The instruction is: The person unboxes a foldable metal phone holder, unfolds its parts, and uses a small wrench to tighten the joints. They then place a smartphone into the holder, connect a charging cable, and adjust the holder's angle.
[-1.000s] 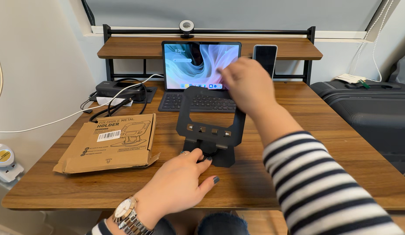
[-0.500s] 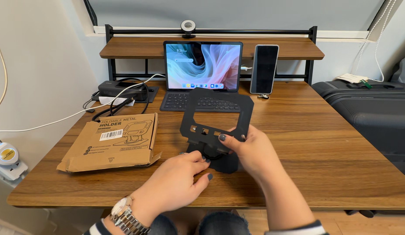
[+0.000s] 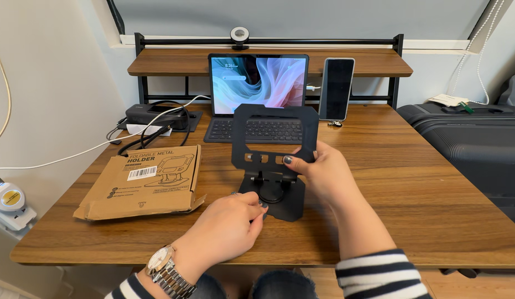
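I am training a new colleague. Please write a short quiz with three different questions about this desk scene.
1. True or false: the right hand grips the lower edge of the black stand's plate.
2. What does the left hand touch? A) cardboard box B) stand's base C) phone
3. What lies flat on the wooden desk, left of the stand?

Key: 1 true. 2 B, the stand's base. 3 the cardboard box.

We see a flat brown cardboard box (image 3: 141,182) with a white barcode label (image 3: 142,173) lying at the tabletop's left, a lit tablet screen (image 3: 258,82) with blue-pink swirls at the back, and a dark phone screen (image 3: 336,88) upright beside it.
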